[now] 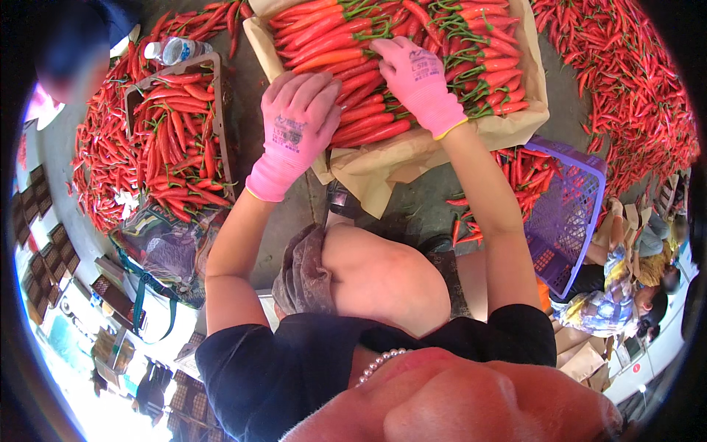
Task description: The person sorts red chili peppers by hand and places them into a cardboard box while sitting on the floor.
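Observation:
A paper-lined box [534,121] holds red chili peppers [375,132] laid side by side in two columns, green stems toward the middle. My left hand [298,121], in a pink knitted glove, rests over the tips of the left column at the box's left edge. Its fingers are slightly apart and bent downward over the chilies. My right hand [420,81], gloved alike, reaches in from the right with its fingers stretched out over the stem ends of that column. The undersides of both hands are hidden.
Loose chilies [618,81] spread widely at right. At left, a crate [219,110] full of chilies stands in another heap, a plastic bottle [177,51] at its far end. A purple basket [567,214] lies tipped at right. People [611,295] are beyond it; another person [74,51] is far left.

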Tool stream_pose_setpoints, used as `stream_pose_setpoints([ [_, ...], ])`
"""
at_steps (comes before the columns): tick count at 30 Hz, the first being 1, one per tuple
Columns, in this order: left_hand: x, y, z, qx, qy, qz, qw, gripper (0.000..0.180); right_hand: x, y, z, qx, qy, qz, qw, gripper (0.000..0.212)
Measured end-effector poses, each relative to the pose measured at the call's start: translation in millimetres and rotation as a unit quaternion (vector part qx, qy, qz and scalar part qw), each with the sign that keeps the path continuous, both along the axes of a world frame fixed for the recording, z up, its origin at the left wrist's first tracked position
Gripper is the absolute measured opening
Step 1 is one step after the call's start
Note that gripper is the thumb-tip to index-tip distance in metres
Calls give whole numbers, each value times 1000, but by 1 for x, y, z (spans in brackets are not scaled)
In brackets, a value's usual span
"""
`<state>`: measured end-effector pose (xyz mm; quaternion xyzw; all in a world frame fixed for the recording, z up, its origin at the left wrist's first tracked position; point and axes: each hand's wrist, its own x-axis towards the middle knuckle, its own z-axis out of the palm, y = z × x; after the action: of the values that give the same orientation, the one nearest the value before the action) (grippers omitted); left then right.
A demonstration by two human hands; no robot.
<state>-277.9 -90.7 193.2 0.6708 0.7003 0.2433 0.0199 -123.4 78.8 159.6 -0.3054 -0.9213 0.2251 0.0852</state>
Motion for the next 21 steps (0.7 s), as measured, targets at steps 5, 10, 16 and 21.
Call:
stream_pose_setpoints([
  [5,-11,-11,8,47,14,18,999,30,17,3,14,-26,109,-48,992,36],
  [10,-27,-4,4,31,13,29,999,29,5,-5,-16,-37,83,-67,994,27],
  [16,14,-22,32,51,-176,-76,980,35,43,16,23,-64,41,-68,995,41],
  [21,123,-30,19,-309,-543,-185,759,46,152,13,106,84,51,31,995,36],
])
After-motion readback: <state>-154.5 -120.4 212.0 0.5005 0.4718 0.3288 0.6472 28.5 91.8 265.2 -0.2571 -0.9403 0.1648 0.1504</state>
